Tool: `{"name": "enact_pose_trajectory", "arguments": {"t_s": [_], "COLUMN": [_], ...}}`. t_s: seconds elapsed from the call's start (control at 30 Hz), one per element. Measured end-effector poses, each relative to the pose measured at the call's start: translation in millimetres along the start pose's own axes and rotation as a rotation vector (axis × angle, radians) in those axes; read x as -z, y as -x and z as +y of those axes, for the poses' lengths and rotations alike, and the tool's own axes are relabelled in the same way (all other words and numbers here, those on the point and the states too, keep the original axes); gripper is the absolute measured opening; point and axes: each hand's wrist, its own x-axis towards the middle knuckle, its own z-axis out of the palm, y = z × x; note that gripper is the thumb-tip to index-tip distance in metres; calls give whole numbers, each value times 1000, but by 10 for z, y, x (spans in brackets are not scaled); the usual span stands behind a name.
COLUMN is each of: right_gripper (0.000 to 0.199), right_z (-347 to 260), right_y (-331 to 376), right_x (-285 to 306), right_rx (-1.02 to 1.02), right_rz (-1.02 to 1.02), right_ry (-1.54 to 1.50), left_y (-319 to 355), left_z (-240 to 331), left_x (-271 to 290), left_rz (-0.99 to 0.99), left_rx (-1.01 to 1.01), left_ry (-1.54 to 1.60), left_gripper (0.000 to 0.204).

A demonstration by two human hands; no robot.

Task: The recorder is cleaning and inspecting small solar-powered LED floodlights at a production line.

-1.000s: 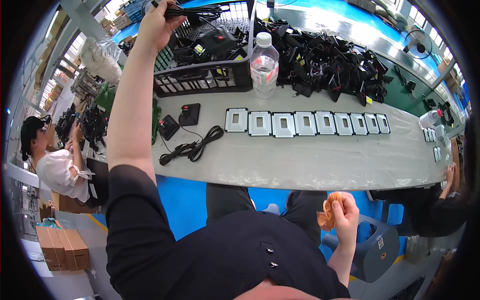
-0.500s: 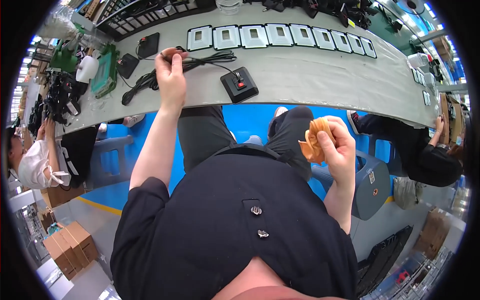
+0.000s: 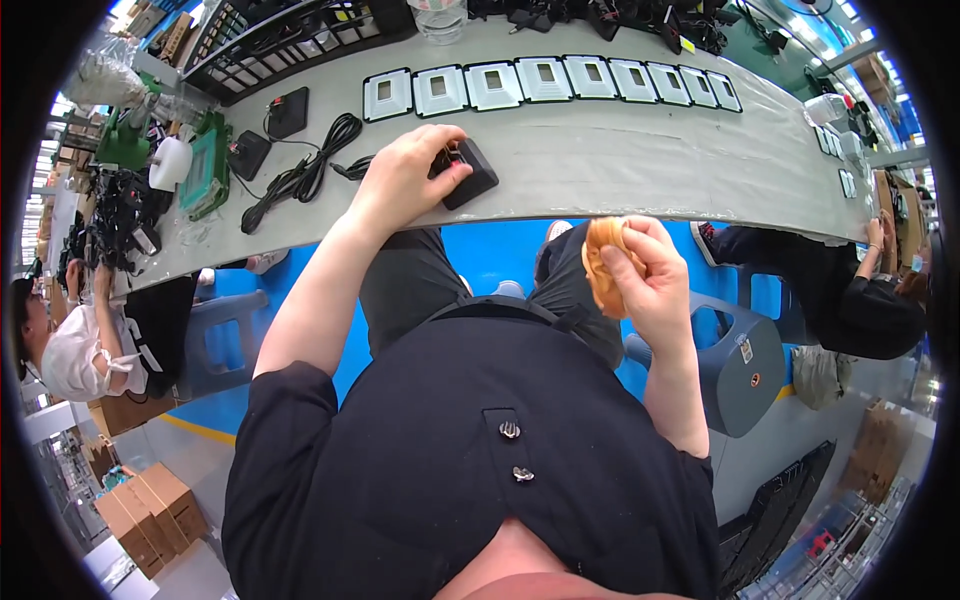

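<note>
At the near table edge my left hand (image 3: 408, 180) is closed over a black square device (image 3: 480, 178), thumb and fingers gripping its middle. The device is tilted up, and the hand hides most of its top. My right hand (image 3: 650, 285) pinches a crumpled orange cloth (image 3: 603, 268) in front of the table edge, above my lap. A coiled black cable (image 3: 300, 180) lies on the table left of my left hand. Beyond it rest two more black devices, one (image 3: 288, 112) farther back and another (image 3: 249, 154) nearer.
A row of white frames with black borders (image 3: 493, 86) runs across the far side of the table (image 3: 620, 160). At the back left stands a black basket (image 3: 290, 55). A green tray (image 3: 205, 165) and tangled black cables (image 3: 125, 200) lie left. Other people sit at both ends.
My left hand has let go of the cable, moved right and nearer, and taken hold of the black device, tilting it up. My right hand has shifted slightly left with the cloth.
</note>
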Motion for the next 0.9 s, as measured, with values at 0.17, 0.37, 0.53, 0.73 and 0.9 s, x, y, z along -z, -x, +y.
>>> {"name": "enact_pose_trajectory", "arguments": {"t_s": [0.17,0.37,0.53,0.73,0.9], "right_gripper": [17,15,19,15,10], "right_z": [-203,-666,-864,-992,-1033], "right_y": [-332,-676,-681,-586,-574], "right_x": [-292,-616,-745,-524,-592], "right_rx": [259,752,777,642,620], "right_rz": [12,89,-202,-309,-349], "right_ry": [90,311,491,473,541], "left_y": [34,172,265,334,319], "left_z": [30,505,548,552,524], "left_x": [25,427,450,382,433], "left_rz": [328,172,4,-65,-91], "left_rx": [166,628,553,630,447], "left_ry": [374,1474,1791,1805,1876], "left_gripper": [24,30,33,34,35]}}
